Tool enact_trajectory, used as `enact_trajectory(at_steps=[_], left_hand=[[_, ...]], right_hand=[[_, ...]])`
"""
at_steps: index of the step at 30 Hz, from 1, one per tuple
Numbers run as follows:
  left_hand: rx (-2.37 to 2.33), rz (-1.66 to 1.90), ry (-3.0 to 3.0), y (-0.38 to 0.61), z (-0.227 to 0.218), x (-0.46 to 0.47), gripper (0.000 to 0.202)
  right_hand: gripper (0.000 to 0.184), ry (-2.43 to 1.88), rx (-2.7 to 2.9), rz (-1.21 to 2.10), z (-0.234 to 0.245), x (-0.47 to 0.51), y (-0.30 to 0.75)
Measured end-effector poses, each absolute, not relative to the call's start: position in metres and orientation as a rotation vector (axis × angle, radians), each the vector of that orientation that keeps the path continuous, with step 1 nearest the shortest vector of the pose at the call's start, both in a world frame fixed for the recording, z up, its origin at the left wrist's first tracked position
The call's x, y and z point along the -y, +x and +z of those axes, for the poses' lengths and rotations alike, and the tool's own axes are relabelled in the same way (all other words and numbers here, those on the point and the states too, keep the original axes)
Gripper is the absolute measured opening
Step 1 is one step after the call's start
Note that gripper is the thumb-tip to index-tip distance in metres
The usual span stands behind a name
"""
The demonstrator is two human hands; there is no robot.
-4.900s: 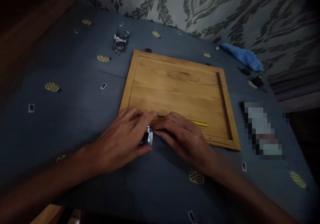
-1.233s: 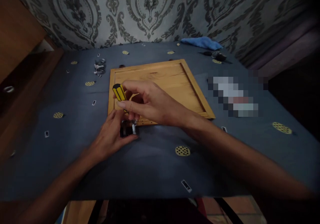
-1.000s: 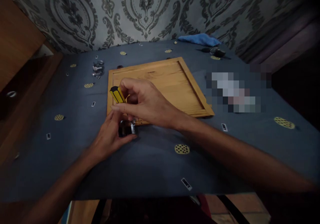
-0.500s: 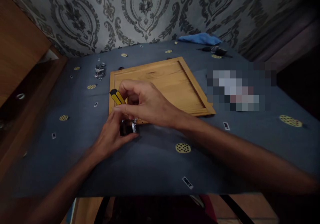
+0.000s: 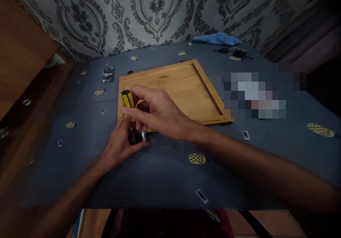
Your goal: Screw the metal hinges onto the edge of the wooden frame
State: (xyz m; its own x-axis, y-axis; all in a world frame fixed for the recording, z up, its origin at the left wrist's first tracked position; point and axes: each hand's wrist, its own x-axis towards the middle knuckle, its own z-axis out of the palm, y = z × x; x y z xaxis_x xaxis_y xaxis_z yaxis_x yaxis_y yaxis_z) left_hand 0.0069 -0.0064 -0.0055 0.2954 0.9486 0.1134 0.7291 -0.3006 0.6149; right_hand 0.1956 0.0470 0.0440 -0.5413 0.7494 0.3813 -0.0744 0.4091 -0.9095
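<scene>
My right hand [image 5: 157, 108] is closed around a screwdriver [image 5: 128, 99] with a yellow and black handle. The handle leans slightly and its tip is hidden behind my fingers. Below it, my left hand [image 5: 118, 138] grips a shiny metal cabinet hinge [image 5: 144, 136] between thumb and fingers, at the near left edge of a wooden door panel [image 5: 173, 92]. The panel lies flat, its raised frame facing up. Part of the hinge and the spot where the screwdriver meets it are covered by my hands.
Several metal hinge pieces [image 5: 108, 75] lie left of the panel on the dark blue tablecloth [image 5: 165, 181]. A blue cloth [image 5: 217, 38] and a black tool [image 5: 234, 51] lie at the back right. A blurred-out item [image 5: 255, 94] is right of the panel. Wooden furniture [image 5: 23, 50] borders the left.
The screwdriver handle stands more upright, and my right fingers have shifted around it. My left hand stays at the hinge. The whole view has moved slightly.
</scene>
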Motion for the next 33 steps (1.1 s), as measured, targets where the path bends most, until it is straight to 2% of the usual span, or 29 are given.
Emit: enact_trajectory(at_steps=[4,8,15,29,33], left_hand=[[-1.508,0.676,2.098,0.006,-0.008,0.006,0.06],[-1.478,0.671,2.061,0.006,-0.005,0.007,0.061],[-1.469,0.691,2.043,0.007,-0.005,0.007,0.062],[-1.449,0.712,2.082,0.006,-0.01,0.007,0.059],[-1.46,0.699,2.108,0.006,-0.008,0.007,0.052]], right_hand=[[0.036,-0.634,1.801,1.134,0.047,-0.044,0.193],[0.033,-0.715,1.791,1.03,0.058,-0.044,0.2],[0.039,-0.787,1.914,0.808,0.057,-0.05,0.204],[0.038,-0.715,1.92,0.829,0.045,-0.05,0.199],[0.037,-0.708,1.916,0.842,0.045,-0.049,0.197]])
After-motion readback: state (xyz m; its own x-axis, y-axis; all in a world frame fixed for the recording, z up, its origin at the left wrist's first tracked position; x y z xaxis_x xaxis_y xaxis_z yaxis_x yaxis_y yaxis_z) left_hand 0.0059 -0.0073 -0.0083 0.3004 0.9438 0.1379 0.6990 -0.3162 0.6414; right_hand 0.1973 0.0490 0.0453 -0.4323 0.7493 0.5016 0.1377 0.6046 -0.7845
